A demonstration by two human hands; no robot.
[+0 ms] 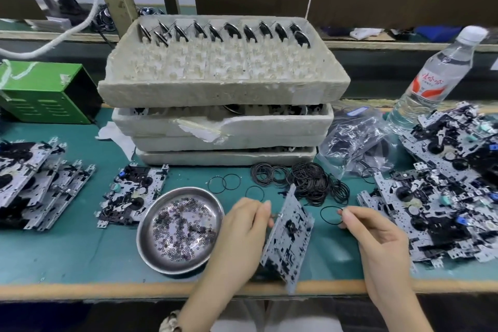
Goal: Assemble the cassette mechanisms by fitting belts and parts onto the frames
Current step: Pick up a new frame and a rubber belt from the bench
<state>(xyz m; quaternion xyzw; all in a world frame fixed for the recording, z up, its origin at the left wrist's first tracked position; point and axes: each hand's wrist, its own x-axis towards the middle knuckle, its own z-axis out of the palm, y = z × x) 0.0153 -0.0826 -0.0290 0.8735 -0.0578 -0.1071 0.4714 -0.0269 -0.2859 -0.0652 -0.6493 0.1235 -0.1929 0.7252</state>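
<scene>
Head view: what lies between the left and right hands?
In the head view, a cassette mechanism frame, tilted on edge and held by the left hand; the right hand pinches a black belt beside it.

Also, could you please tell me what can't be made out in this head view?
Head view only:
- Lower foam trays: contents hidden by the top tray.
- Frame in the left hand: far face turned away.
- Small parts in the steel bowl: too small to identify.
- Frame pile at right: cut by the image edge.
- Belt pinched by the right hand: part hidden behind fingertips.
</scene>
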